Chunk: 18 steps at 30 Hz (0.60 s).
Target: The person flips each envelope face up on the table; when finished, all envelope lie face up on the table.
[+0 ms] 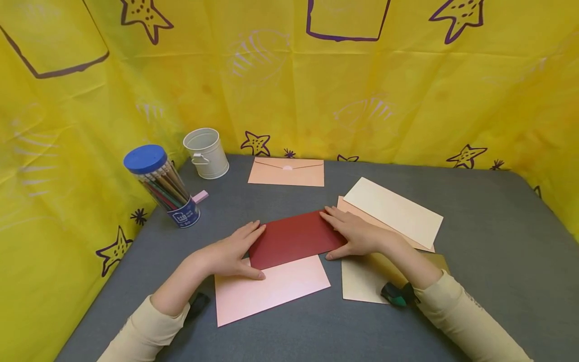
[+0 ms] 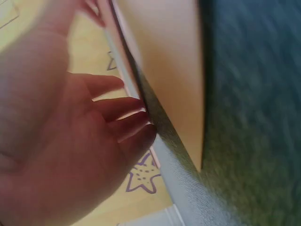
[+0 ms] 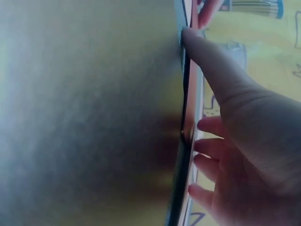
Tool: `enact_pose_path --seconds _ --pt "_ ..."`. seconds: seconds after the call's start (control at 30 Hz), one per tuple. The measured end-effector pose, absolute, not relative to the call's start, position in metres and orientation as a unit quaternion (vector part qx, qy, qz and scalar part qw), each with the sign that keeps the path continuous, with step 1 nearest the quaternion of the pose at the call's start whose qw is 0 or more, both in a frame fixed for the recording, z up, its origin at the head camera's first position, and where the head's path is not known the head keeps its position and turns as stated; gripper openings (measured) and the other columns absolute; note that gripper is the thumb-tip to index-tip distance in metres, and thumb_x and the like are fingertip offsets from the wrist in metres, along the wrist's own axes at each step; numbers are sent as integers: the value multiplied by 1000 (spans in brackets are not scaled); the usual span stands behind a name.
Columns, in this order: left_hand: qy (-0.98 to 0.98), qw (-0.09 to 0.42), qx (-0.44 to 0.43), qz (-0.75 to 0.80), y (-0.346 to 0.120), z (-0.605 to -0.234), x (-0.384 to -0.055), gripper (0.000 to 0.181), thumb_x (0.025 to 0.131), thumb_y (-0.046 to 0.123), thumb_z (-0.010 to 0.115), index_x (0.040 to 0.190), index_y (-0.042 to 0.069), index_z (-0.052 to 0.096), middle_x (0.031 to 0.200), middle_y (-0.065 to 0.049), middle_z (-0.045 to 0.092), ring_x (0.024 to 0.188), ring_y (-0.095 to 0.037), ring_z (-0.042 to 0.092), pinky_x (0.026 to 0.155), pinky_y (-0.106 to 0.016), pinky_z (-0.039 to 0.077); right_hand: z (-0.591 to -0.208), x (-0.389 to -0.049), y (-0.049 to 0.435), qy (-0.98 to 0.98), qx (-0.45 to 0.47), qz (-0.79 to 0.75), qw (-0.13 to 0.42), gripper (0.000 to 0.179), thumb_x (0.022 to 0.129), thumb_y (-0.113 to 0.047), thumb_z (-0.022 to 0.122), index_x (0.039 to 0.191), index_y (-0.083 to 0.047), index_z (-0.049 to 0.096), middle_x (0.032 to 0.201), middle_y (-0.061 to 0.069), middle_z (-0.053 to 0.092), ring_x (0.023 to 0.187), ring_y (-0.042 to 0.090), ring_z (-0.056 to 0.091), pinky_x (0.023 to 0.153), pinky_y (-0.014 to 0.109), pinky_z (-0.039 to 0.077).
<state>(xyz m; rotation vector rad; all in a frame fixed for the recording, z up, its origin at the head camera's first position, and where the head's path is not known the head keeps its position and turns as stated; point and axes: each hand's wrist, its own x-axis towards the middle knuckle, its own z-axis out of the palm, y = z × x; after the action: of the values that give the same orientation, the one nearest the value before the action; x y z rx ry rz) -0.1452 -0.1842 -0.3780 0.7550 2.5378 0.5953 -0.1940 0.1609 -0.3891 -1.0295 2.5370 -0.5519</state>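
A dark red envelope (image 1: 294, 239) lies between the two hands, its lower edge overlapping a pale pink envelope (image 1: 271, 289). My left hand (image 1: 228, 254) is at the red one's left end, fingertips on its upper left corner and thumb over the pink envelope. At the right end, my right hand (image 1: 357, 232) spreads its fingers along the upper corner, with the thumb down by the lower right corner. From the left wrist, the fingers (image 2: 134, 108) look nearly straight; in the right wrist view the thumb (image 3: 211, 61) reaches to the tabletop, apart from the other fingers.
Right of the red envelope, a cream envelope (image 1: 393, 208) overlaps a peach one (image 1: 362, 213). A gold envelope (image 1: 362, 281) lies under the right forearm. Behind are a closed peach envelope (image 1: 289, 176), a white bucket (image 1: 212, 156), a pencil tub (image 1: 163, 188) and a pink eraser-like block (image 1: 200, 196).
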Motion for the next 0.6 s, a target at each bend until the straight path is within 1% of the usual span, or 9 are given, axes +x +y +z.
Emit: enact_pose_path --seconds 0.2,0.27,0.5,0.6 --pt "919 202 261 215 -186 -379 -144 105 78 55 75 155 7 23 161 -14 13 147 -35 13 108 -60 29 -391 -192 161 902 -356 -191 151 98 82 -54 72 154 -5 25 159 18 19 143 39 23 111 54 27" --pt "920 200 262 214 -186 -380 -144 102 79 55 74 154 7 25 161 -15 14 147 -35 14 107 -60 30 -391 -192 161 904 -356 -189 140 97 82 -54 71 154 -5 27 158 18 21 142 39 25 110 54 29" --pt "926 180 273 189 -185 -380 -145 93 81 55 73 152 9 34 159 -17 21 145 -36 21 108 -56 32 -392 -191 162 907 -374 -162 105 93 82 -55 72 151 -5 34 156 19 28 141 37 30 109 50 33" --pt "927 174 276 184 -185 -379 -145 91 81 55 73 151 10 37 158 -18 24 144 -37 24 106 -57 33 -392 -191 162 908 -379 -150 93 92 82 -56 71 150 -5 37 154 19 31 139 37 33 108 49 35"
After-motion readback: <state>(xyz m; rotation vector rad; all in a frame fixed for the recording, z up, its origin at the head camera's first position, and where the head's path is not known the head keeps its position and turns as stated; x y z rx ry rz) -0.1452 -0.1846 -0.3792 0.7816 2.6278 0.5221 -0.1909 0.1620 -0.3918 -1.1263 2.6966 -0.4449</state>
